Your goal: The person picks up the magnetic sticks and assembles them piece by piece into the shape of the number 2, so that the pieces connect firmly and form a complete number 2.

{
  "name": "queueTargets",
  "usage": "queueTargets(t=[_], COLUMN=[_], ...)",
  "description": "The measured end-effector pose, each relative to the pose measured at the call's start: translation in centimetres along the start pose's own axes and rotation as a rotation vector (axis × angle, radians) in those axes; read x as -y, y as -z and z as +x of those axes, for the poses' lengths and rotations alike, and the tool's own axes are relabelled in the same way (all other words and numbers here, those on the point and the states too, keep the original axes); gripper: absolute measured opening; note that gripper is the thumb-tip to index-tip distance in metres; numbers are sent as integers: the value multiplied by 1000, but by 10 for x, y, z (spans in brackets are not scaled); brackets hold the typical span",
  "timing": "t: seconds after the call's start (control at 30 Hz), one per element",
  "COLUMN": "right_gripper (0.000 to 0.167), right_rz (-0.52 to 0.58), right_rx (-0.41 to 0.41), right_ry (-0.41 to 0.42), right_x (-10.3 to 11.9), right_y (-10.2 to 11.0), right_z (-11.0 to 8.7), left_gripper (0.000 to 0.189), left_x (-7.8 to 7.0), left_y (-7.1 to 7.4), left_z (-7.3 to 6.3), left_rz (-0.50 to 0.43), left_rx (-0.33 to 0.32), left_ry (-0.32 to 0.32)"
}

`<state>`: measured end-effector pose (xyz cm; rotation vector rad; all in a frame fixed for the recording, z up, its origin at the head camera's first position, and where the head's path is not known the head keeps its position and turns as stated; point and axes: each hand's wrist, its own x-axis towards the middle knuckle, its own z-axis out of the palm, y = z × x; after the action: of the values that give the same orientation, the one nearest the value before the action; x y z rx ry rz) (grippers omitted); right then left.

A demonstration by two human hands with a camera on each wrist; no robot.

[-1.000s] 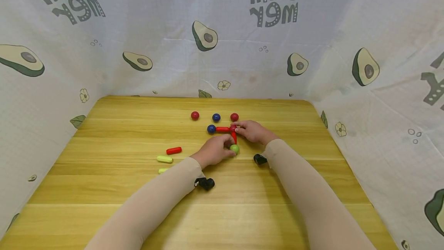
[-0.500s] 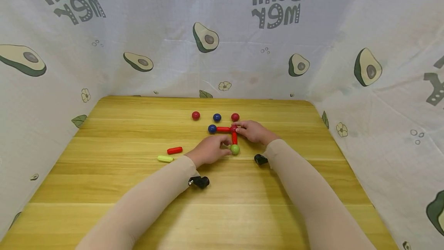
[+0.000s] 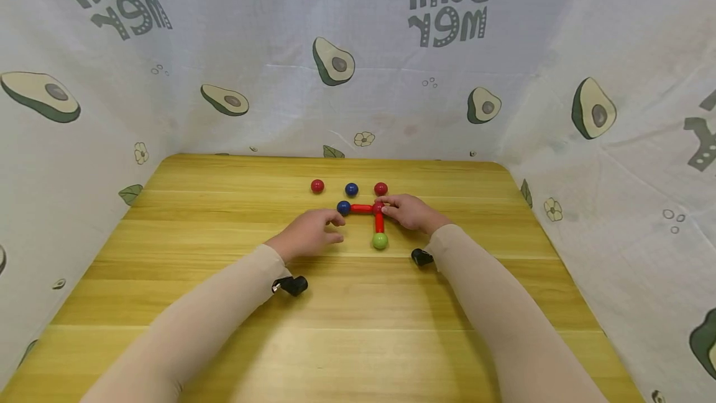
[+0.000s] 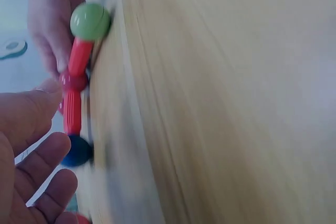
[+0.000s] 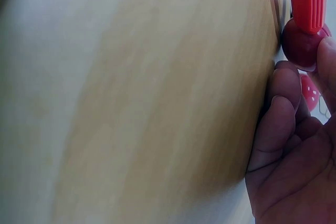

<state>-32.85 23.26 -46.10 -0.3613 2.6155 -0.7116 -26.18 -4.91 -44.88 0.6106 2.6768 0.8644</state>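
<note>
My right hand (image 3: 411, 212) pinches a red ball (image 3: 378, 208) at the corner of an L-shaped piece. The thumb shows against that red ball (image 5: 302, 45) in the right wrist view. From it, one red stick (image 3: 362, 209) runs left to a blue ball (image 3: 344, 208). Another red stick (image 3: 380, 222) comes toward me and ends in a green ball (image 3: 380, 240). My left hand (image 3: 309, 235) holds nothing and hovers left of the green ball, thumb and fingers spread apart. In the left wrist view the green ball (image 4: 90, 21) lies beyond the left fingertips.
Behind the joined piece, a loose red ball (image 3: 317, 186), a blue ball (image 3: 351, 189) and another red ball (image 3: 381, 189) stand in a row on the wooden table (image 3: 358, 341). A printed cloth (image 3: 268, 30) surrounds the table's back and sides.
My left hand has let go of the green ball and moved left. The loose red and yellow sticks at left are now hidden behind the left arm. My right hand stays put.
</note>
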Motion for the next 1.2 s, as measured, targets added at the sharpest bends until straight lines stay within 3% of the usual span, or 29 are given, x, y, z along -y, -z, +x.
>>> queueTargets(t=[0.47, 0.8, 1.2], right_gripper=[46, 46, 47], right_rz=[7, 23, 4], right_rx=[-6, -7, 11], right_ry=[-1, -21, -9], right_x=[-2, -3, -2], right_y=[-2, -3, -1], right_z=[1, 1, 0], left_gripper=[34, 36, 31], left_x=[46, 65, 84], left_y=[31, 43, 47], left_z=[-30, -45, -58], left_rz=[-29, -16, -61], left_rx=[-1, -6, 9], left_ry=[92, 123, 167])
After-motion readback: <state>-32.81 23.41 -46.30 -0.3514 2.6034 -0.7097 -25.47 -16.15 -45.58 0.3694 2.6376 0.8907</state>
